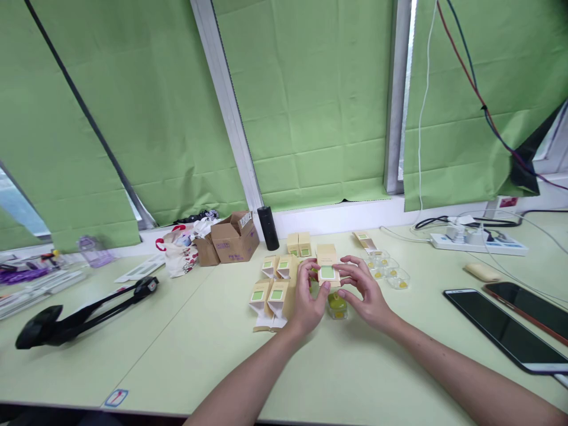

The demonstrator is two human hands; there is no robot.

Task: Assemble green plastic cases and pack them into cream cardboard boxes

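Note:
Between my hands stands a small tan cardboard box (pixel 327 255) with a green label window on its front. My left hand (pixel 309 299) grips its left side, thumb at the lower front edge. Fingers of my right hand (pixel 366 294) press against the box's right side, with the thumb lower and apart from it. Just below the box, a squat glass jar (pixel 338 306) with green contents rests on the table, partly hidden by my fingers. Left of my hands lie several matching flattened or part-folded boxes (pixel 268 296). Two folded boxes (pixel 299 244) stand farther back.
Several clear glass jars (pixel 390 269) sit to the right, near another flat box (pixel 364 241). Two phones (pixel 506 325) and a power strip (pixel 479 241) lie farther right. A black cylinder (pixel 268 228), an open carton (pixel 235 236) and a black strap-like device (pixel 89 310) are to the left.

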